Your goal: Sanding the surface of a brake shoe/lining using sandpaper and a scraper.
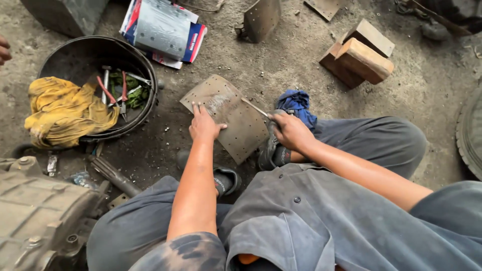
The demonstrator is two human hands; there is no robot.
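Carefully: left hand [203,126] presses spread fingers flat on the curved plate [228,115]; right hand [290,131], fingers clenched around the metal rod [255,108], should scrape beyond those fingertips.

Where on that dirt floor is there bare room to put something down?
Bare floor lies between the curved lining plate and the wooden blocks, and right of the blocks. It is crowded on the left: round pan with yellow rag and pliers, and the metal casing.
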